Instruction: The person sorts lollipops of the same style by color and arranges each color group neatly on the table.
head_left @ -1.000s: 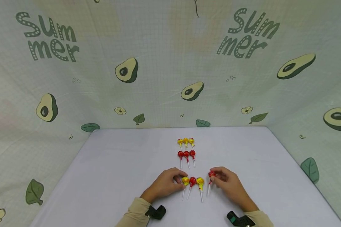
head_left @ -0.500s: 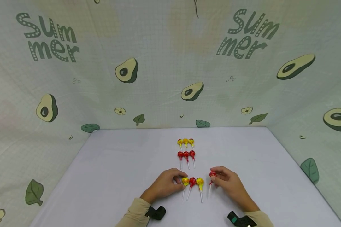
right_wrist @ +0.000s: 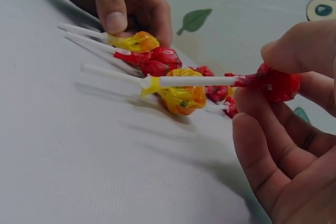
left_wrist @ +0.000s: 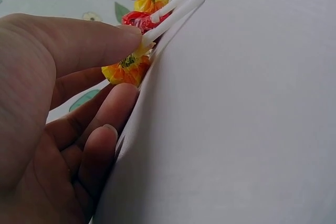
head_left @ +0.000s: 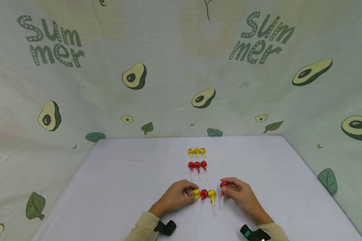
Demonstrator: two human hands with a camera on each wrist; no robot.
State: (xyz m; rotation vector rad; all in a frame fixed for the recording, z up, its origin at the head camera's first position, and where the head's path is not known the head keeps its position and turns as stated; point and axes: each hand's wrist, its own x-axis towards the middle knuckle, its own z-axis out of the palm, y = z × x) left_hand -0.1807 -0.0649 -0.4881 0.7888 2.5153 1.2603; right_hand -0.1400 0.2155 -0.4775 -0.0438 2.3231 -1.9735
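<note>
In the head view my right hand (head_left: 241,194) pinches a red lollipop (right_wrist: 281,83) by its wrapped head, the white stick pointing toward me. It is held just off the table, right of a short row. My left hand (head_left: 176,196) has thumb and fingers around the head of the row's leftmost yellow lollipop (left_wrist: 126,71), which lies on the table. Beside that one lie a red lollipop (head_left: 204,193) and another yellow lollipop (head_left: 212,193), sticks toward me. The right wrist view shows the held stick crossing in front of this yellow head.
Farther back on the white table (head_left: 132,167) lie three red lollipops (head_left: 197,165) in a row. Behind them is a row of three yellow lollipops (head_left: 197,151). A printed cloth (head_left: 168,110) rises at the table's far edge.
My right hand, with the red lollipop, has shifted only slightly, a little right and then back left. My left hand stays at the yellow lollipop. The head view has tilted slightly.
</note>
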